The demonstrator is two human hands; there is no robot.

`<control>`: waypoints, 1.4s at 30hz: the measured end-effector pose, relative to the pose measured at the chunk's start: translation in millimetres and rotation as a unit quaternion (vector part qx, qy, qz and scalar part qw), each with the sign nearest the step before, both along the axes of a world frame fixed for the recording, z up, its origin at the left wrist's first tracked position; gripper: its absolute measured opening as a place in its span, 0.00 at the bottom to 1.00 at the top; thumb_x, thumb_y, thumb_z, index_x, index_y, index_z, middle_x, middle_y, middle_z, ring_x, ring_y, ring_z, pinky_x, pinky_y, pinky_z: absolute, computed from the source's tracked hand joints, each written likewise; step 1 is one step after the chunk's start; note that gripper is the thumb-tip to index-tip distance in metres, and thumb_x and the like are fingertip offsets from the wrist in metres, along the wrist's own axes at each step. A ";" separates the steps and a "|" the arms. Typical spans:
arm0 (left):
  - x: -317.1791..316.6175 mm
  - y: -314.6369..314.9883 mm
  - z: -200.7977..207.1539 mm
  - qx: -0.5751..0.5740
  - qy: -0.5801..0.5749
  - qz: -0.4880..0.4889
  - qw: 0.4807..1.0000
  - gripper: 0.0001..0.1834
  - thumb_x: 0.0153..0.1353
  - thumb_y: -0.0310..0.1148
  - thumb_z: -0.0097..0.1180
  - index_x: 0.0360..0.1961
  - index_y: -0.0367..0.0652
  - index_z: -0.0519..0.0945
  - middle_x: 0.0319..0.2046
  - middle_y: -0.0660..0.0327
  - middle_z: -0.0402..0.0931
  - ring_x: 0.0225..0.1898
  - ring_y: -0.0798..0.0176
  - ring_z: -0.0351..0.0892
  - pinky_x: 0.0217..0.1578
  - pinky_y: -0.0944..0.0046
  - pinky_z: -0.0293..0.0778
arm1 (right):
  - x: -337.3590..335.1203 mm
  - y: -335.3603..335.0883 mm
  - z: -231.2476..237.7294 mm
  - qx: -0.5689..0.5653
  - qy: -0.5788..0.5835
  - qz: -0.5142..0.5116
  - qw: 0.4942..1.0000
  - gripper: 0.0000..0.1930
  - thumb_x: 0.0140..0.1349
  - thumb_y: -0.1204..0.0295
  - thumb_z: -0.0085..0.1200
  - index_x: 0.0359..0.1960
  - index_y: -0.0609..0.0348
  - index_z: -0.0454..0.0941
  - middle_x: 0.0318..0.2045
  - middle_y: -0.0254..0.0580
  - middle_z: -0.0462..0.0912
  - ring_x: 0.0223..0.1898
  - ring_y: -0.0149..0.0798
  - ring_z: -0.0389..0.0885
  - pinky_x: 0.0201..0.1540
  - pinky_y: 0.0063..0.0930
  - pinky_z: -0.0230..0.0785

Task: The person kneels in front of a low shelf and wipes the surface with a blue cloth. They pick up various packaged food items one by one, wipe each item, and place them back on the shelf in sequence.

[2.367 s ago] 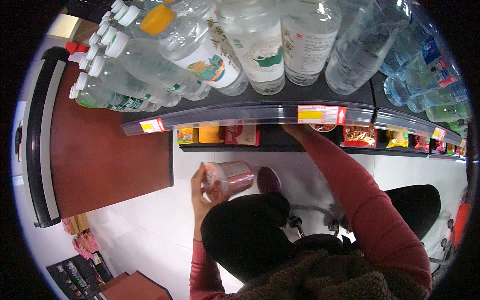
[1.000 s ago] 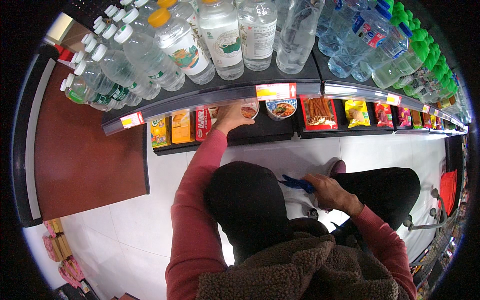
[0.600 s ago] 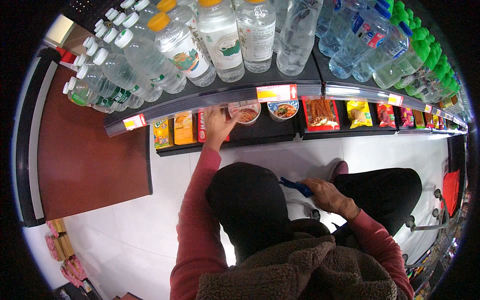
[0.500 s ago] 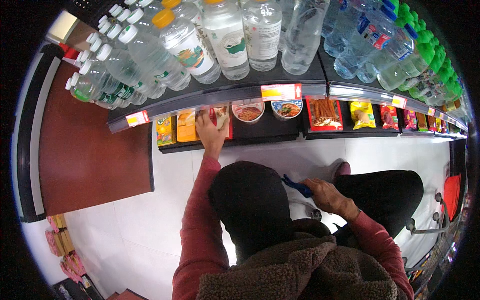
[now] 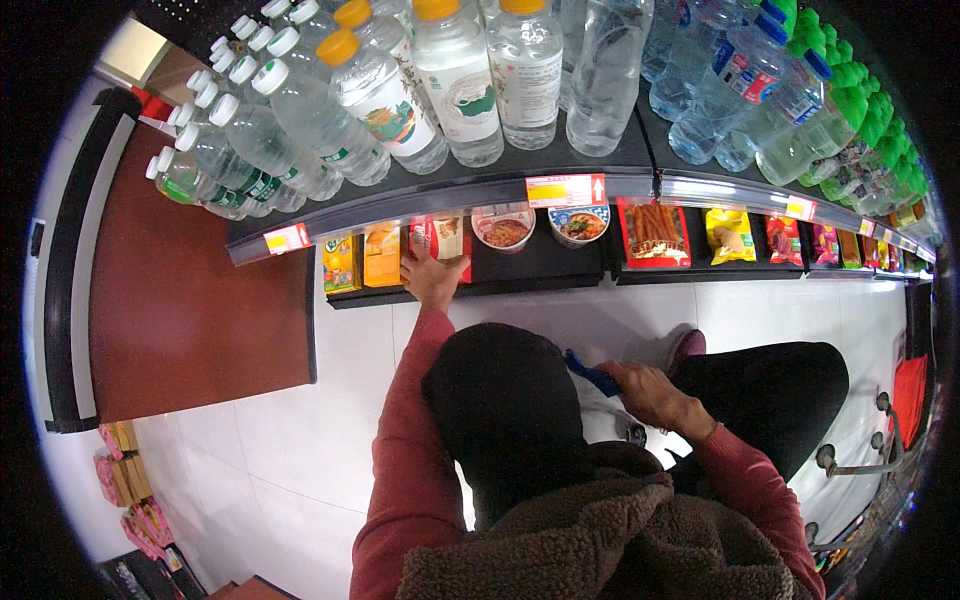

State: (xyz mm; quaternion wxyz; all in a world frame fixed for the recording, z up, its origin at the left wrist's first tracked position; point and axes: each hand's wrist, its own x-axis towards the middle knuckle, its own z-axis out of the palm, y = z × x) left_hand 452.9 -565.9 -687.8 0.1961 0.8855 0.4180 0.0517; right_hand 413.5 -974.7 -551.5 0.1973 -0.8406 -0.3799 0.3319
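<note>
My left hand (image 5: 434, 277) reaches to the lower shelf, fingers spread and thumb apart, at the front of a red and white packet (image 5: 440, 236). Its fingertips are at the packet's lower part; whether they press on it I cannot tell. Left of that packet are an orange-yellow packet (image 5: 382, 256) and a yellow-green packet (image 5: 340, 264). On its right stand two bowls of instant noodles, one red and white (image 5: 502, 229), one blue and white (image 5: 579, 225). Over my bent leg, my right hand (image 5: 652, 396) is closed round a dark blue cloth-like strip (image 5: 592, 374).
Above, the upper shelf (image 5: 480, 188) carries rows of water bottles (image 5: 460, 95), its front edge overhanging the lower shelf. Further right lie a red packet (image 5: 654, 234) and a yellow packet (image 5: 730, 236). A brown panel (image 5: 200, 310) stands left; a metal frame (image 5: 865, 460) is at right.
My left hand has drawn back slightly toward me from the red and white packet, uncovering more of it, and its fingers are spread wider. My right hand keeps its hold on the blue strip.
</note>
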 end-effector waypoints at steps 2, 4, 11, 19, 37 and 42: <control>-8.1 4.9 -2.3 -0.002 -0.045 0.004 0.999 0.63 0.38 0.59 0.75 0.72 0.44 0.57 0.59 0.40 0.67 0.60 0.37 0.65 0.59 0.37 0.63 | 0.7 -1.4 2.3 0.016 -0.008 -0.002 1.000 0.23 0.61 0.80 0.46 0.60 0.59 0.70 0.44 0.61 0.82 0.47 0.62 0.82 0.50 0.53 0.76; -24.6 16.5 -1.7 -0.080 -0.142 -0.047 0.985 0.60 0.39 0.58 0.75 0.70 0.41 0.60 0.57 0.41 0.71 0.59 0.40 0.66 0.59 0.40 0.64 | 1.4 -2.3 3.4 0.083 -0.027 -0.001 0.996 0.24 0.60 0.82 0.48 0.60 0.62 0.69 0.44 0.60 0.82 0.48 0.62 0.82 0.50 0.52 0.76; -134.1 -5.7 59.1 -0.383 -0.257 0.060 0.885 0.61 0.45 0.58 0.74 0.72 0.36 0.58 0.54 0.50 0.76 0.48 0.57 0.79 0.39 0.60 0.74 | 16.5 -6.4 8.6 0.087 -0.045 -0.092 0.991 0.26 0.56 0.84 0.44 0.60 0.62 0.71 0.42 0.66 0.82 0.45 0.63 0.82 0.49 0.50 0.75; -254.1 -91.5 211.9 -0.463 -0.292 0.100 0.831 0.51 0.55 0.53 0.66 0.72 0.36 0.58 0.54 0.46 0.74 0.54 0.54 0.79 0.46 0.55 0.79 | 20.2 -0.8 89.0 0.331 -0.008 -0.329 0.884 0.18 0.73 0.66 0.51 0.57 0.67 0.73 0.40 0.40 0.80 0.42 0.31 0.75 0.52 0.27 0.68; -254.6 -208.6 287.7 -0.393 -0.403 -0.155 0.812 0.51 0.49 0.31 0.73 0.71 0.35 0.58 0.61 0.53 0.65 0.59 0.60 0.72 0.58 0.60 0.73 | -57.6 43.1 155.0 0.459 -0.251 0.043 0.851 0.34 0.58 0.66 0.52 0.69 0.59 0.66 0.73 0.53 0.61 0.75 0.54 0.55 0.75 0.55 0.43; -249.5 -222.7 301.2 -0.121 -0.349 -0.227 0.901 0.53 0.39 0.30 0.77 0.69 0.36 0.64 0.58 0.44 0.64 0.59 0.44 0.69 0.58 0.53 0.71 | -12.9 51.0 174.4 0.537 -0.263 -0.122 0.792 0.30 0.58 0.81 0.43 0.67 0.63 0.67 0.70 0.56 0.64 0.73 0.58 0.58 0.74 0.48 0.47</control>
